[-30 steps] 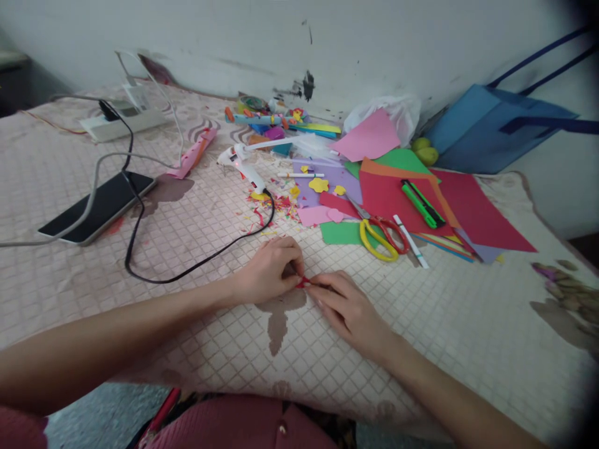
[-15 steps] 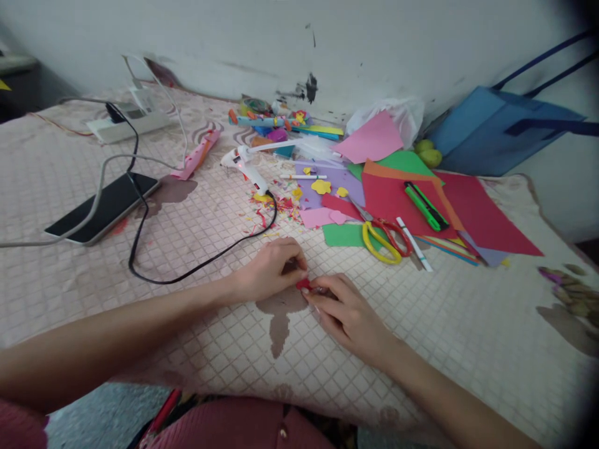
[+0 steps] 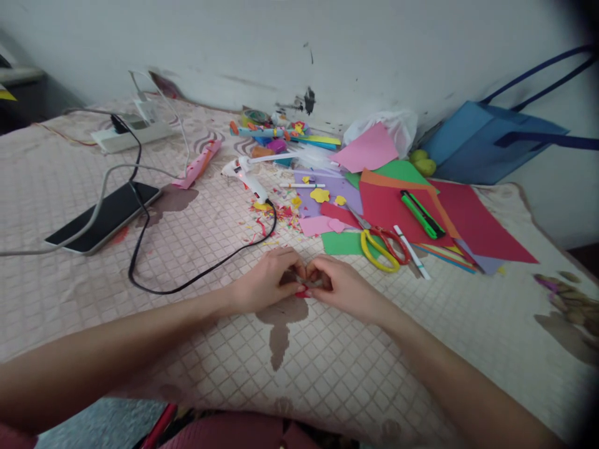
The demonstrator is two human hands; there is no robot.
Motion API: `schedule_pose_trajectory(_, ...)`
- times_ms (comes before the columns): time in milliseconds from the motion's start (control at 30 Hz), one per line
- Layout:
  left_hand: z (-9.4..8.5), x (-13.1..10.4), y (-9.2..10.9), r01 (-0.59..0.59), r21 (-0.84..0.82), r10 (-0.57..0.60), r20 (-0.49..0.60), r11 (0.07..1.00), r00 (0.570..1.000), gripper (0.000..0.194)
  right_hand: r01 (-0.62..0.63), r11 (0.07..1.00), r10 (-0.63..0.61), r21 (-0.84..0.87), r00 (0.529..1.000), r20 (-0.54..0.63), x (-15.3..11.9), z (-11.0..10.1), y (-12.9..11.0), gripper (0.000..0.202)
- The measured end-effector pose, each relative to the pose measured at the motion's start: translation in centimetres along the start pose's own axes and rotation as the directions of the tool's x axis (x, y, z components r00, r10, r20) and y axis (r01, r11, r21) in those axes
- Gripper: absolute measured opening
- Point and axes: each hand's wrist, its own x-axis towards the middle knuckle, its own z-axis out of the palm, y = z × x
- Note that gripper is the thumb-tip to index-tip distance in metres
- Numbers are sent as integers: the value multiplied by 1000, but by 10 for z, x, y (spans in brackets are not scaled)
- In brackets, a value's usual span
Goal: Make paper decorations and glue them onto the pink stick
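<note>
A small red piece [image 3: 303, 293] shows between the fingertips of both hands, low over the quilted cloth. My left hand [image 3: 269, 279] pinches it from the left, thumb and fingers curled in. From the right my right hand [image 3: 345, 288] pinches the same piece, its fingers bent and meeting those of my left hand. Most of the piece is hidden by the fingers, so its shape cannot be made out. Beyond the hands are a green sheet [image 3: 342, 244] and scissors with yellow and red handles [image 3: 380, 251].
A white glue gun [image 3: 253, 184] with a black cord lies behind paper scraps. A black tablet [image 3: 105, 218] is at the left. Coloured sheets [image 3: 482, 218], a green cutter [image 3: 422, 215], a white marker [image 3: 412, 252] and a blue bag [image 3: 486, 140] are on the right.
My right hand has moved up and closer to my left hand, and its fingers have curled in around the red piece. The view has shifted slightly.
</note>
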Motion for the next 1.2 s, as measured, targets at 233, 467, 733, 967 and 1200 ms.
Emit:
schedule_pose_trajectory(233, -6, -3, 3, 98, -160, -105, -37, 982, 994, 9, -34, 995, 37, 94, 999, -28, -5, 8, -1, 10)
schedule_pose_trajectory(467, -10, -7, 11, 258, -284, -258, 37, 924, 965, 20, -77, 818, 127, 569, 991, -49, -6, 12, 3, 11)
schedule_pose_trajectory(733, -9, -5, 8, 391, -504, -361, 160, 770, 919, 21, -203, 663, 225, 720, 972, 67, -8, 12, -3, 19)
schedule_pose_trajectory(967, -9, -6, 6, 410, -528, -359, 202, 744, 911, 23, -238, 673, 299, 700, 954, 37, -10, 18, -4, 20)
schedule_pose_trajectory(1200, -7, -5, 8, 403, -622, -361, 201, 672, 911, 22, -78, 747, 236, 661, 960, -154, -11, 16, -11, 13)
